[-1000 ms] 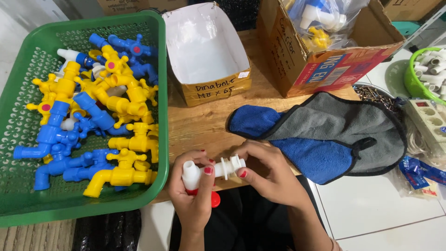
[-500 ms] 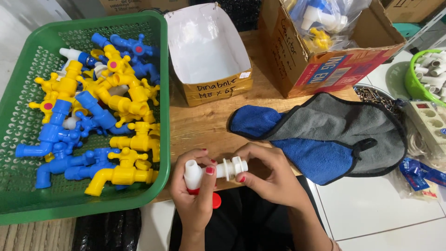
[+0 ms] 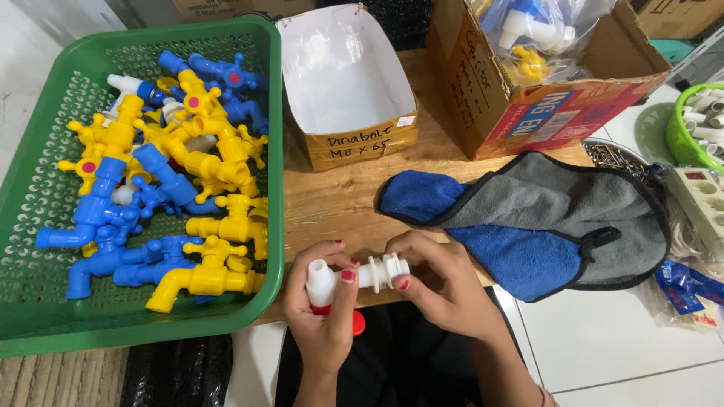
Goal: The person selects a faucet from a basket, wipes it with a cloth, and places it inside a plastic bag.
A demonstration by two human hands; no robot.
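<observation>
A white plastic tap with a red handle under it is held near the front edge of the wooden table. My left hand wraps the tap's spout end from below. My right hand pinches the threaded, flanged end with its fingertips. To the left, a green perforated basket holds several yellow and blue plastic taps.
An open small white-lined cardboard box stands behind my hands. A larger cardboard box with bagged taps is at the back right. A blue and grey cloth lies right of my hands. A power strip and a green tub sit at the far right.
Both hands keep the white tap in the same place; the fingers of my right hand have shifted slightly on the threaded end.
</observation>
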